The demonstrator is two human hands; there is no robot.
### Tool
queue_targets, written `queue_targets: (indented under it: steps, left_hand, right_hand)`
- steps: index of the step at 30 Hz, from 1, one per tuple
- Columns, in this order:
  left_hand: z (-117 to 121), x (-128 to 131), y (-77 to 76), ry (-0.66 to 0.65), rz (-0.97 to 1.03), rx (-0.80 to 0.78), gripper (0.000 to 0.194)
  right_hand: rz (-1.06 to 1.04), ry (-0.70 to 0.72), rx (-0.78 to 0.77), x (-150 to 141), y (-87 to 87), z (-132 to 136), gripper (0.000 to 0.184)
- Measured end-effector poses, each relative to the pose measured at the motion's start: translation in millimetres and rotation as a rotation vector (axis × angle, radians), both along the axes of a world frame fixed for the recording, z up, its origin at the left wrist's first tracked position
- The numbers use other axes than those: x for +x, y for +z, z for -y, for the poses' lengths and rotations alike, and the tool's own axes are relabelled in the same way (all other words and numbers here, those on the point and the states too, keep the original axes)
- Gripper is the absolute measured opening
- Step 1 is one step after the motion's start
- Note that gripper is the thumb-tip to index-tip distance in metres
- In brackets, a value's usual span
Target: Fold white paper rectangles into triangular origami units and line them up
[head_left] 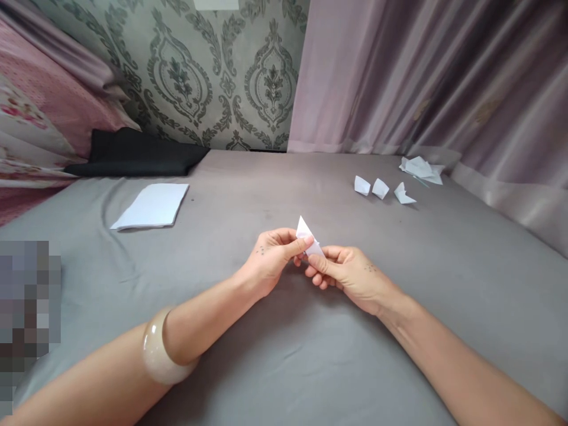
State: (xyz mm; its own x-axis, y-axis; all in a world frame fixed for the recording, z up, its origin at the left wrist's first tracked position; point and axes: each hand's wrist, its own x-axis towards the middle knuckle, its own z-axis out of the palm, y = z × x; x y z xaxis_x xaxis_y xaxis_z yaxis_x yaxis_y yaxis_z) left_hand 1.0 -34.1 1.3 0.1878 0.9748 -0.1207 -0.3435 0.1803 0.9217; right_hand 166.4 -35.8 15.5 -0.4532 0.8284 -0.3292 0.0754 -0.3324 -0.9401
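Observation:
Both hands hold one small piece of folded white paper (303,229) above the grey sheet, near the middle of the view. My left hand (276,251) pinches it from the left, thumb lying on its front face. From the lower right, my right hand (344,269) grips the bottom edge between thumb and fingers. The paper has a pointed top tilted up and to the left. Fingertips behind the paper are partly hidden. A pale bangle (162,349) is on the left forearm.
A stack of white paper (153,205) lies at left. Small folded paper pieces (380,189) stand at right, with a pile of loose papers (421,168) behind them. Black cloth (142,154) lies at the back left. Purple curtains (377,71) hang along the right.

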Motion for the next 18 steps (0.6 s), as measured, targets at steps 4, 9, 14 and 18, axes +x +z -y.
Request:
queue_targets:
  steps: [4,9,14,18]
  left_hand:
    - [1.6,1.9,2.5,0.009,0.012,-0.025,0.028]
    - [-0.3,4.1,4.2,0.071,-0.009,-0.053,0.03]
    - [-4.1,1.7,2.4,0.029,0.02,-0.077,0.031]
    - [-7.1,-3.0,-0.8,-0.1,-0.026,-0.05,0.028]
  right_hand:
    - [0.043,-0.016,0.017,-0.5,4.4,1.2,0.034]
    - [0.046,-0.024,0.006,-5.6,4.7,1.1,0.034]
    - [0.076,-0.06,0.023,-6.9,6.0,1.3,0.035]
    - [0.113,-0.064,0.029,-5.9,4.7,1.6,0.033]
